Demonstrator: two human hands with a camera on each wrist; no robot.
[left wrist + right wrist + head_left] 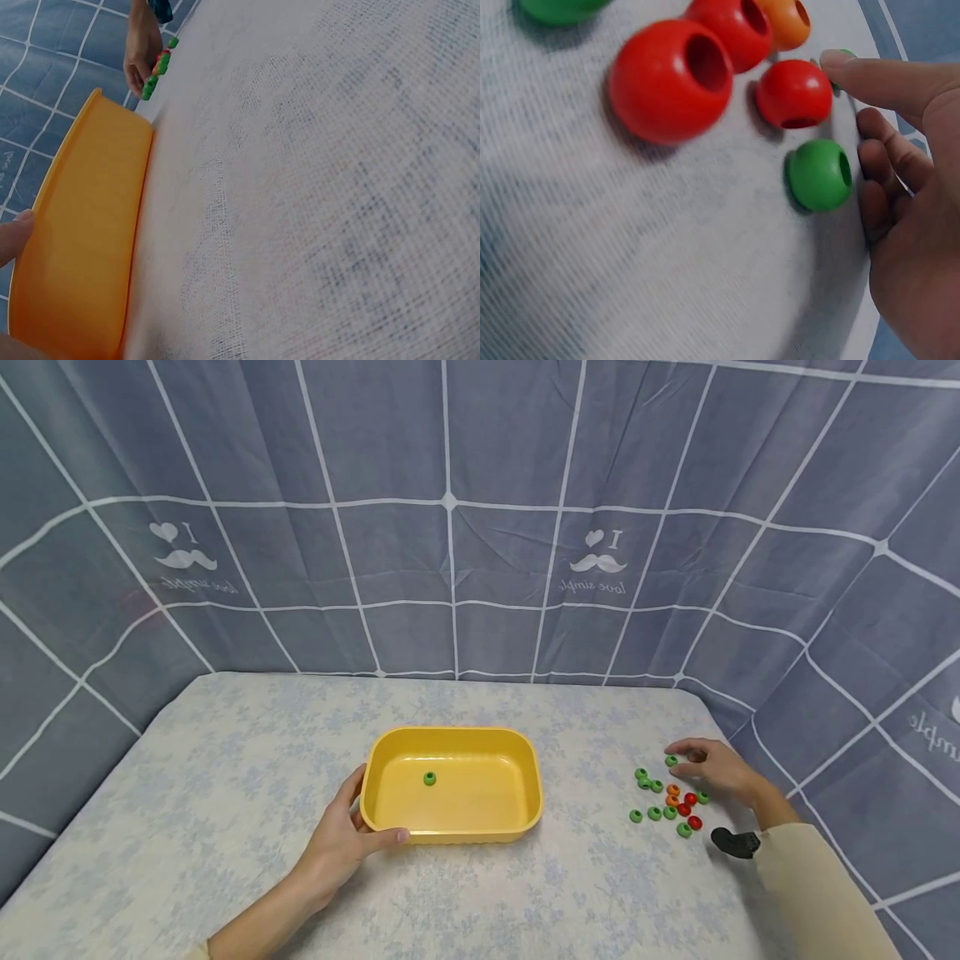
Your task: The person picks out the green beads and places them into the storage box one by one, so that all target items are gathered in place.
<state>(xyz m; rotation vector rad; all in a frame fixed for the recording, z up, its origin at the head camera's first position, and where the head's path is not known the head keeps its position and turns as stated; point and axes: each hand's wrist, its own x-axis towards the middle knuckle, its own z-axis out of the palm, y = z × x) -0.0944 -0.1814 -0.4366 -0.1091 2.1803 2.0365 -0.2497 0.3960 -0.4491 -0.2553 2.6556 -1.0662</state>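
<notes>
One green bead sits at the right hand's fingertips, not plainly pinched; small, hard, likely rolls, pinch its sides; left hand grips the yellow tray.

A: Report the right hand.
B: Fingertip touches a partly hidden green bead. A second green bead lies just beside the curled fingers.
A: Others?
B: Red beads and an orange bead lie close together on the cloth.

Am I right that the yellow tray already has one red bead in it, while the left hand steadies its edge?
Not quite: the single bead in the yellow tray is green, not red, as the head view shows. The left hand does hold the tray's edge.
</notes>
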